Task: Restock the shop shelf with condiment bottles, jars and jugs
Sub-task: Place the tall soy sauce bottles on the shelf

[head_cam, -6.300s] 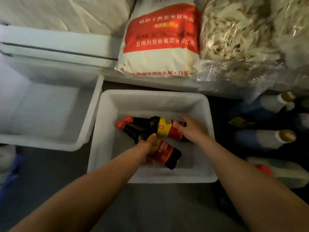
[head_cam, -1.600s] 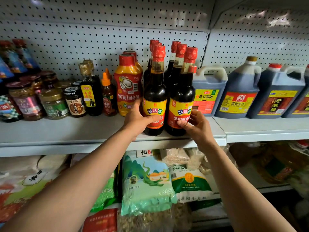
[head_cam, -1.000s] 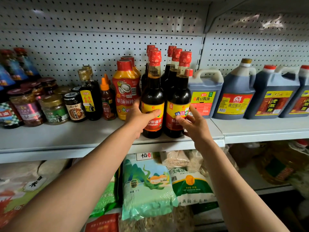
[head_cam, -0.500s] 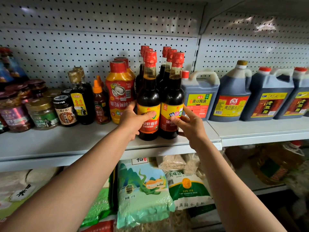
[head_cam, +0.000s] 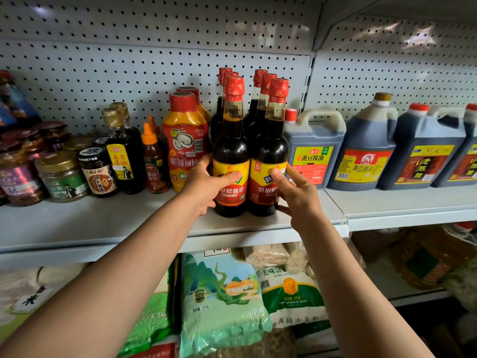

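Two dark soy sauce bottles with red caps stand upright side by side at the front of the grey shelf (head_cam: 108,223). My left hand (head_cam: 206,184) grips the left bottle (head_cam: 231,140) around its yellow and red label, thumb across the front. My right hand (head_cam: 296,192) holds the right bottle (head_cam: 269,140), thumb on the label and fingers along its right side. More bottles of the same kind stand in two rows behind them.
An orange oyster sauce bottle (head_cam: 184,140) stands just left of my left hand, with small bottles and jars (head_cam: 62,174) further left. Dark jugs (head_cam: 313,148) with handles fill the shelf to the right. Bags of rice and grain (head_cam: 222,301) lie below.
Earlier both hands picked the two bottles out of a white tub on the floor. Over the last second the bottles stay on the shelf while both hands turn them, so the labels face more to the front.
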Available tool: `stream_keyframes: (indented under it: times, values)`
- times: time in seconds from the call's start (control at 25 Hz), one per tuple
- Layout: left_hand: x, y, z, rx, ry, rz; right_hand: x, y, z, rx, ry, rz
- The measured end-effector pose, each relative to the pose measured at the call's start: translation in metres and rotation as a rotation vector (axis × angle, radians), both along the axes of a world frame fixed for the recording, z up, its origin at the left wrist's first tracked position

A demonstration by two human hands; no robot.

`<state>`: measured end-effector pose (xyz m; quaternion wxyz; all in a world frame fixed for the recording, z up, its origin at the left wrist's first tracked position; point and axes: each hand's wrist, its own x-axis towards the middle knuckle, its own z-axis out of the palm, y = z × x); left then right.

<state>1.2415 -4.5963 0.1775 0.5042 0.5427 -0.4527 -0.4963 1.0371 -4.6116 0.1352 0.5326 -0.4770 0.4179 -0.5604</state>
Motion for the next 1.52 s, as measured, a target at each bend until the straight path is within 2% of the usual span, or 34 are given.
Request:
stream_keyframes:
  times: [0.56,1.04,1.32,1.52]
  values:
    - [-0.003,-0.02,0.0,-0.006,-0.01,0.037,0.006,-0.018,0.012,-0.016,0.094,0.012]
    - [-0.004,-0.047,-0.007,-0.058,-0.031,0.118,0.021,-0.041,0.009,-0.052,0.03,-0.07]
    - [-0.021,-0.035,-0.022,-0.14,-0.084,0.431,0.029,-0.036,0.008,-0.021,-0.001,-0.24]
    - [-0.025,-0.025,-0.029,-0.115,-0.121,0.466,0.027,-0.038,0.002,0.019,0.041,-0.368]
